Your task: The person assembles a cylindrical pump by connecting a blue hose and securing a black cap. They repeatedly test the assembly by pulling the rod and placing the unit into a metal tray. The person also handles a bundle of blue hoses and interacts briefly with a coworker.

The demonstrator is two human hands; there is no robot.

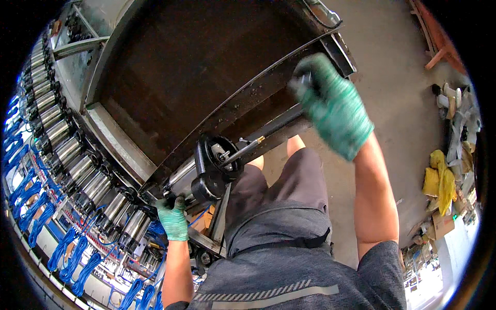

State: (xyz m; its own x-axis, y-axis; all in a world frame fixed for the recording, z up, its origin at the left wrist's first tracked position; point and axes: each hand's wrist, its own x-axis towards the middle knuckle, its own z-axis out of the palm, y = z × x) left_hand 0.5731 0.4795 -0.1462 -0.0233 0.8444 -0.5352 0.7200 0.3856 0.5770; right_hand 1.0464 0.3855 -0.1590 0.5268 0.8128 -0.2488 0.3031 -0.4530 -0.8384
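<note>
A pump with a shiny steel cylinder body (184,176) and a black cast housing (200,161) lies at the near edge of a dark metal bench (206,57). Its round opening faces right and shows a metal shaft inside. From there a thin metal rod (243,151) with a brass-coloured fitting slants up and right. My left hand (173,219), in a green glove with dark fingertips, is closed at the left end of the cylinder. My right hand (335,106), gloved alike and blurred, is raised at the right, its fingers curled around something dark that I cannot make out.
Along the left runs a curved row of steel cylinders (67,150) with bundled blue cables (67,258). A metal bench frame (120,137) stands between. At the far right, a yellow cloth (440,178) and mixed scrap lie on the concrete floor (395,124).
</note>
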